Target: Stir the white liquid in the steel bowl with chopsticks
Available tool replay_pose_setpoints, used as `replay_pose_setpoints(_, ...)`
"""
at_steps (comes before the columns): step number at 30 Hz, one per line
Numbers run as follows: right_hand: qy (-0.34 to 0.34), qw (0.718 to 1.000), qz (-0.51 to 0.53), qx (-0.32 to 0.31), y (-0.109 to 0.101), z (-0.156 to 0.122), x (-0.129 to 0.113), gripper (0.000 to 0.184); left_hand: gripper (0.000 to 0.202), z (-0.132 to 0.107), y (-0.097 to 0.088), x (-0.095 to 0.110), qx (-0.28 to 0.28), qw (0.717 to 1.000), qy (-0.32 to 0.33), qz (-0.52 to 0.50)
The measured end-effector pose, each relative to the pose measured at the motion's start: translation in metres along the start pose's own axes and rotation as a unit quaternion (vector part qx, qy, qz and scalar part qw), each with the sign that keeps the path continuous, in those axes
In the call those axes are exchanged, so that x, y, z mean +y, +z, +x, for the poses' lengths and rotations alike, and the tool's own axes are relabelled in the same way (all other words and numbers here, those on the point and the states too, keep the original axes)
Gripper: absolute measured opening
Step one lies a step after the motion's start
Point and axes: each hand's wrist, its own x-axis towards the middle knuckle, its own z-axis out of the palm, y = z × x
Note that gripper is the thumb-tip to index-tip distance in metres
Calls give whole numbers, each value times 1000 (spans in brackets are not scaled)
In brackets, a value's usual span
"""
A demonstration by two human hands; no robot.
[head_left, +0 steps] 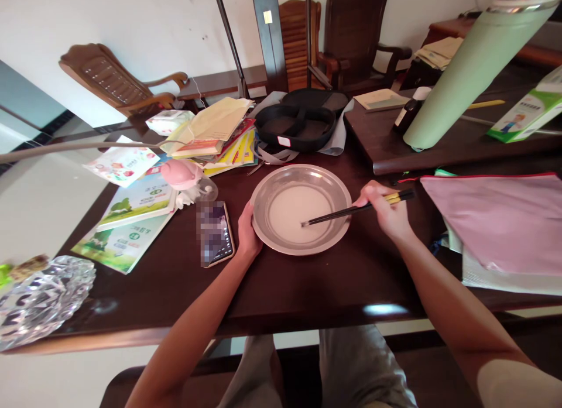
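A round metal bowl (263, 232) with a wide rim stands on the dark table in front of me. Inside it is a whitish, cloudy liquid (292, 203). My left hand (249, 229) grips the bowl by its left rim, the fingers partly hidden against its side. In my right hand (385, 209) is a pair of black chopsticks (338, 213) with gold bands near the top. Their tips point left and down into the liquid near the middle of the bowl.
Left of the bowl lie a phone (216, 235), a pink-capped bottle (182, 174) and booklets (136, 203). A black case (296, 127) sits behind. At right are a tall green flask (474, 74) and a pink zip pouch (496, 220). A glass dish (48, 297) stands far left.
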Motion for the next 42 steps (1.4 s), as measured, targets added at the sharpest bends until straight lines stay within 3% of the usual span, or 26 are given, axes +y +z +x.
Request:
replay_pose_setpoints(3,-20,995,-40,-84,9,-3,-3,52,46,0,0,0,-3,1000,1,-1)
replay_pose_setpoints(5,-34,993,-64,-90,11,-3,-4,46,46,0,1,0,-4,1000,-1,-1)
replay_pose_setpoints(8,-35,996,-73,-26,5,-1,-1,48,45,0,1,1,-7,1000,1,4)
replay_pose_setpoints(12,-10,997,-23,70,-6,2,2,67,45,-1,2,2,-3,1000,3,9)
replay_pose_setpoints(14,5,999,-7,48,-4,1,1,70,44,-1,2,3,-2,1000,2,9)
replay_pose_setpoints(16,11,1000,-16,-15,2,-1,-1,65,43,-1,3,3,-2,1000,1,9)
replay_pose_setpoints(20,-27,994,-66,-88,13,-3,-4,50,44,0,2,2,-6,1000,4,10)
replay_pose_setpoints(23,-36,995,-88,-37,7,-1,-3,47,46,0,2,1,-9,1000,0,4)
replay_pose_setpoints(26,-21,997,-55,51,-2,1,0,60,45,0,2,1,-1,1000,1,4)
replay_pose_setpoints(28,-14,997,-14,75,-4,1,1,68,45,0,2,2,1,1000,4,3)
replay_pose_setpoints(31,-9,1000,-1,8,2,-2,-1,67,44,0,1,1,-4,1000,-1,-2)
replay_pose_setpoints(35,-28,993,-59,-97,11,-4,-6,53,43,0,1,0,-5,1000,1,1)
replay_pose_setpoints(37,-36,993,-77,-79,9,-3,-6,49,45,0,1,0,-5,1000,0,-2)
replay_pose_setpoints(42,-29,998,-17,58,-4,0,-2,61,48,0,3,2,-2,1000,7,-1)
